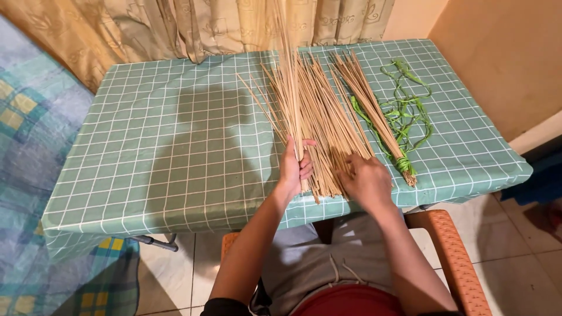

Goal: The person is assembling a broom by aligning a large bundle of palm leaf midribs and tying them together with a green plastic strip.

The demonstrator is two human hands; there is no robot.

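My left hand (294,167) grips a small bunch of thin tan sticks (291,88) that rises toward the curtain. A larger loose pile of the same sticks (328,126) fans out flat on the green checked tablecloth (175,146). My right hand (366,180) rests palm down on the near ends of that pile, fingers spread among the sticks. To the right lies a bundle of sticks tied at its near end with green string (374,114).
Loose green string (407,111) curls on the table's right side. A tan patterned curtain (193,26) hangs behind the table. An orange woven chair arm (456,257) is under my right elbow. A blue checked cloth (29,146) lies at the left.
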